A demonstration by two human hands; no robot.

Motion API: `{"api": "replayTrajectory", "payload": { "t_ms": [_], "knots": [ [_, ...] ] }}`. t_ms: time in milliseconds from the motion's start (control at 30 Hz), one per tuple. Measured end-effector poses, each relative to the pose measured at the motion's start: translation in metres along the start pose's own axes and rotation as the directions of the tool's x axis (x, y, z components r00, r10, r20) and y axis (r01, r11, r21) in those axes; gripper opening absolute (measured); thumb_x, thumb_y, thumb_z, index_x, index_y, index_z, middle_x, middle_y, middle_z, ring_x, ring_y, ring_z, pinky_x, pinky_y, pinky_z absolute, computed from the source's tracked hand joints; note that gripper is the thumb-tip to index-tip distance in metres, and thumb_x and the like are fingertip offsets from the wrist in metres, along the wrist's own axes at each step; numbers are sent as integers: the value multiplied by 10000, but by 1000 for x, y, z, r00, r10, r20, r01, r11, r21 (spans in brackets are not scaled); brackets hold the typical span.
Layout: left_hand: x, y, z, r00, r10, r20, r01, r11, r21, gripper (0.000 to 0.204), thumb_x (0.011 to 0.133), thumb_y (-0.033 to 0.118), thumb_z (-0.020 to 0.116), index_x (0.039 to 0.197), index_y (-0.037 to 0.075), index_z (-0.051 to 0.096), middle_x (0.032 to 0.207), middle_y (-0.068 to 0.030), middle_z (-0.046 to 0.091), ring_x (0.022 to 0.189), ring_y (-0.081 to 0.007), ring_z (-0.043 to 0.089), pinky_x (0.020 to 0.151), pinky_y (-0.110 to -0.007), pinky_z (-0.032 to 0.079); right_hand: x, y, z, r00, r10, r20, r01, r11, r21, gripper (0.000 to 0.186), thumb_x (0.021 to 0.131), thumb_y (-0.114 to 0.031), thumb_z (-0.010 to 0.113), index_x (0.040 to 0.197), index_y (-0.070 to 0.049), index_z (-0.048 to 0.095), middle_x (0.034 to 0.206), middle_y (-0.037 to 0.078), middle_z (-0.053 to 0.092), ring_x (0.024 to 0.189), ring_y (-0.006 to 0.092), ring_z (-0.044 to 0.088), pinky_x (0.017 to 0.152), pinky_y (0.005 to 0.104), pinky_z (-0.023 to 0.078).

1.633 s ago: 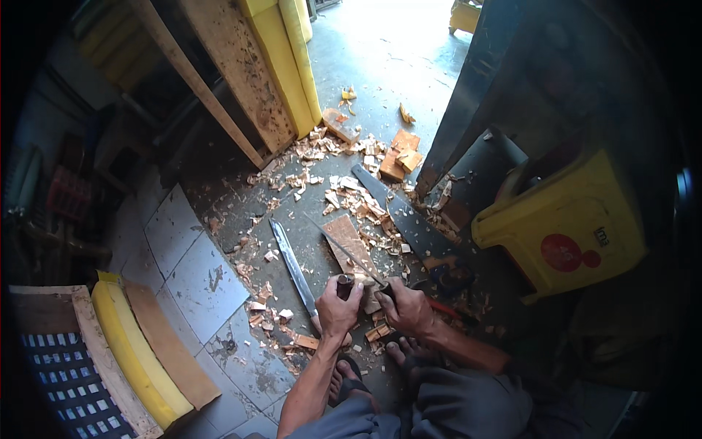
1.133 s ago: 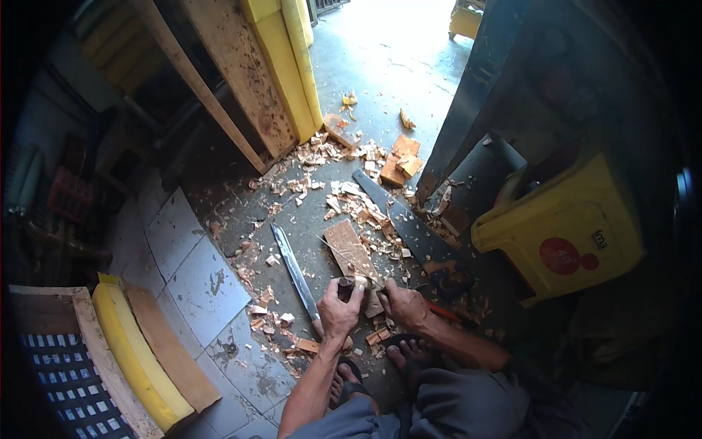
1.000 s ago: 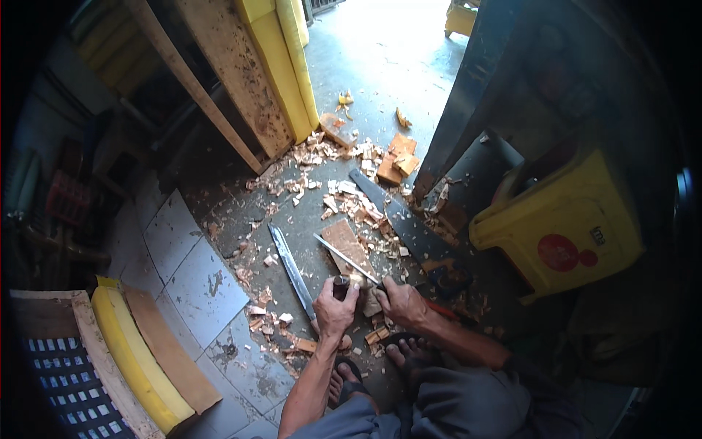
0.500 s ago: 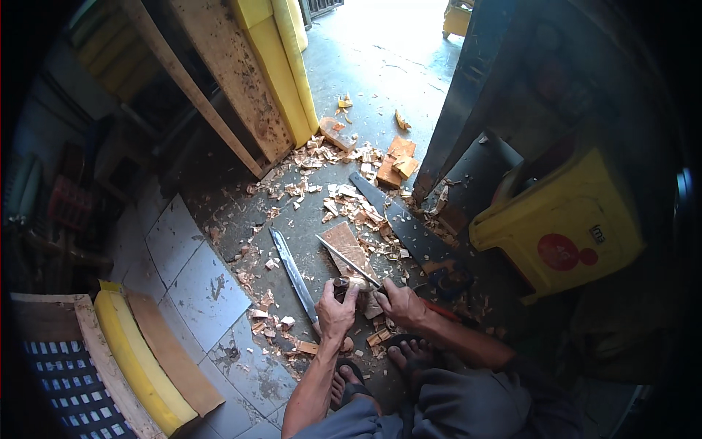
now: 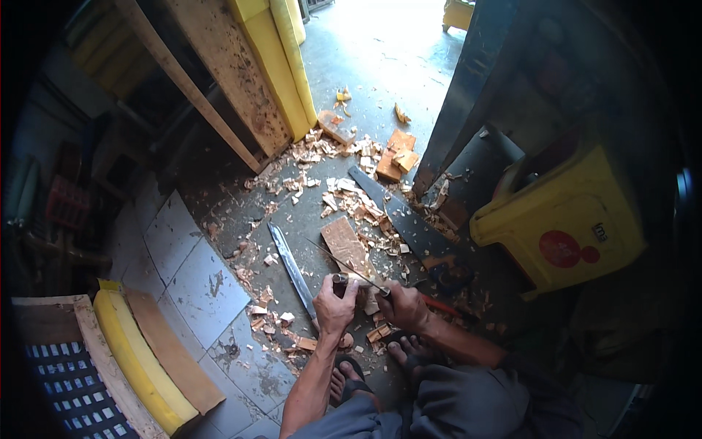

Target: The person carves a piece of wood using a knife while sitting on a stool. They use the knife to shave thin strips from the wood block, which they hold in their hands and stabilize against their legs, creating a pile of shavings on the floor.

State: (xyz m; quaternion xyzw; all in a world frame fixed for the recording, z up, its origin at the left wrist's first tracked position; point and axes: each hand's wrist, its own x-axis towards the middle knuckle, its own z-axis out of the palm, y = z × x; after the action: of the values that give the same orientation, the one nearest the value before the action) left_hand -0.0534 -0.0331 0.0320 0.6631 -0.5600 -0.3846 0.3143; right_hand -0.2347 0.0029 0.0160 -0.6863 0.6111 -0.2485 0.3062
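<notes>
My left hand [image 5: 335,307] grips a small piece of wood [image 5: 359,279] with a dark rounded end, thumb and fingers closed round it. In my right hand [image 5: 406,306] is the handle of a long, slim, pointed tool that looks like a file [image 5: 338,259]; its shaft slants up and left across the wood piece. Beneath them a flat wooden block [image 5: 343,240] lies on the floor. Left of the block rests a long bare blade [image 5: 289,265], like a machete's. To the right is a handsaw [image 5: 401,219] with a dark handle, partly among wood chips.
Wood chips [image 5: 351,201] litter the floor, with offcuts [image 5: 395,157] farther out. A yellow plastic stool [image 5: 578,212] lies tipped at the right, near a dark upright panel [image 5: 468,95]. Wooden boards [image 5: 227,73] and yellow padding [image 5: 281,80] stand far left. A yellow-edged padded frame [image 5: 135,358] sits near left.
The file has slid back toward my right side and turned, so its shaft looks thinner. My right hand has shifted slightly; my left hand still grips the wood piece.
</notes>
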Motion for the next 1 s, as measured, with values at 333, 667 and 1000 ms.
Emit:
{"api": "replayTrajectory", "payload": {
  "t_ms": [333, 667, 1000],
  "knots": [
    [5, -5, 2, 1000, -13, -6, 13, 1000, 9, 298, 859, 279, 767, 986, 31, 660, 842, -167, 727, 767, -299, 722, 698, -402, 554, -2, 10, 9, 998, 15, 59, -10, 996, -86, 279, 971, -287, 586, 1054, -37, 493, 781, 255, 649, 699, 461, 657, 617, 543, 521],
    [8, -18, 0, 1000, 12, -26, -13, 999, -32, 292, 868, 275, 766, 958, 18, 663, 783, -106, 712, 710, -194, 676, 670, -347, 531, -5, 21, 9, 992, 110, 64, -103, 990, -100, 230, 961, -215, 605, 1037, -30, 491, 742, 261, 649, 703, 453, 668, 589, 528, 513],
    [10, -30, 0, 999, 40, -11, -41, 995, -89, 327, 871, 300, 763, 957, 7, 644, 774, -136, 698, 705, -232, 680, 664, -373, 526, 1, 27, 18, 985, 151, 79, -138, 980, -146, 229, 962, -200, 607, 1076, -33, 499, 754, 244, 636, 715, 453, 656, 608, 526, 507]
  ]
}}
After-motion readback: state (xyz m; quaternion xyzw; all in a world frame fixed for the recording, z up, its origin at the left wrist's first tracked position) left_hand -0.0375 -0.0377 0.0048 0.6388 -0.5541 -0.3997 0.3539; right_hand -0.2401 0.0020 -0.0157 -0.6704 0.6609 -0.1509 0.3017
